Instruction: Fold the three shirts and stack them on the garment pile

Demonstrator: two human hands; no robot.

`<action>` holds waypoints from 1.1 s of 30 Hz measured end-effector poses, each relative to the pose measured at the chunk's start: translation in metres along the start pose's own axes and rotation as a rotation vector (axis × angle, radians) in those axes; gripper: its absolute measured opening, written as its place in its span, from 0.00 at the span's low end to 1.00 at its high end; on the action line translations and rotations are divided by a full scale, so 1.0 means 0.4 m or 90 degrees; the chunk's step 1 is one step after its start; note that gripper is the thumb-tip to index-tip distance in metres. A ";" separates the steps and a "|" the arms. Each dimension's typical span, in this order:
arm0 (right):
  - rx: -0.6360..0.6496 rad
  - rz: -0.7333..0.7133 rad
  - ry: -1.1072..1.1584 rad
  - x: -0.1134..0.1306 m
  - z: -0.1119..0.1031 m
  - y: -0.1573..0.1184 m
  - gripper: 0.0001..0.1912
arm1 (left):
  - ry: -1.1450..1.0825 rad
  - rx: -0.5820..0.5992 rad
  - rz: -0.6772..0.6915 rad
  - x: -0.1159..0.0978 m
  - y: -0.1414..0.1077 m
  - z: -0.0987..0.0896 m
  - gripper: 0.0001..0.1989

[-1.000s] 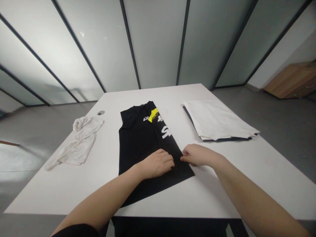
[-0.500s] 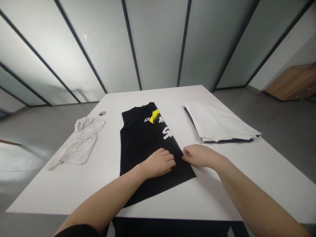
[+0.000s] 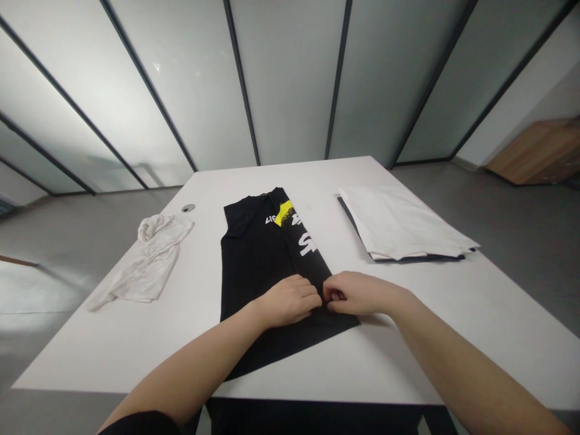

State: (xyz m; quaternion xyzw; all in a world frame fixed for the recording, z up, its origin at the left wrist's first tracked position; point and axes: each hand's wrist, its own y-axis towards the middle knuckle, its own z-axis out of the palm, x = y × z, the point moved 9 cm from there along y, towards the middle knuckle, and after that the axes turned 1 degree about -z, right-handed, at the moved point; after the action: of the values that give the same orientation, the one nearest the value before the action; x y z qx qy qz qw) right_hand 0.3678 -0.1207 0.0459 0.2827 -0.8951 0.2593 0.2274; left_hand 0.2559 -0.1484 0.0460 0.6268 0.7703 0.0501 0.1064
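Note:
A black T-shirt point(image 3: 258, 260) with white lettering and a yellow patch lies folded lengthwise on the white table, its hem toward me. My left hand point(image 3: 294, 301) rests on its lower part with the fingers curled down into the cloth. Just to the right, my right hand point(image 3: 356, 292) reaches over the shirt's right edge, thumb and fingers bent together at the fabric. The fingertips of both hands nearly meet. How much cloth they pinch is partly hidden beneath the fingers.
A crumpled white garment point(image 3: 151, 260) lies at the table's left. Flat folded garments, white over dark point(image 3: 403, 223), are stacked at the right. A round cable grommet point(image 3: 188, 208) is set in the white table point(image 3: 172, 356). Frosted glass panels point(image 3: 290, 78) stand behind.
My right hand has moved left from the shirt's edge onto the cloth, closer to my left hand. My left hand and the shirt look nearly unmoved.

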 end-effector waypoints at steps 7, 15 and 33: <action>-0.047 -0.099 -0.014 0.044 -0.010 0.001 0.12 | -0.054 -0.042 0.039 -0.013 -0.004 -0.009 0.08; -0.021 -0.040 -0.019 0.008 0.000 0.020 0.18 | -0.069 -0.013 0.029 -0.023 0.003 -0.005 0.11; -0.295 -0.135 -0.097 -0.002 -0.024 0.073 0.23 | -0.248 -0.043 -0.123 0.023 -0.008 -0.005 0.12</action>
State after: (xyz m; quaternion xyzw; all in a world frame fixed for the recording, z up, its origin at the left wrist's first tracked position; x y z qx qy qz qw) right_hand 0.3524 -0.0941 0.0429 0.3340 -0.9105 -0.0003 0.2437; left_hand 0.2506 -0.1399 0.0462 0.5439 0.7895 -0.0564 0.2787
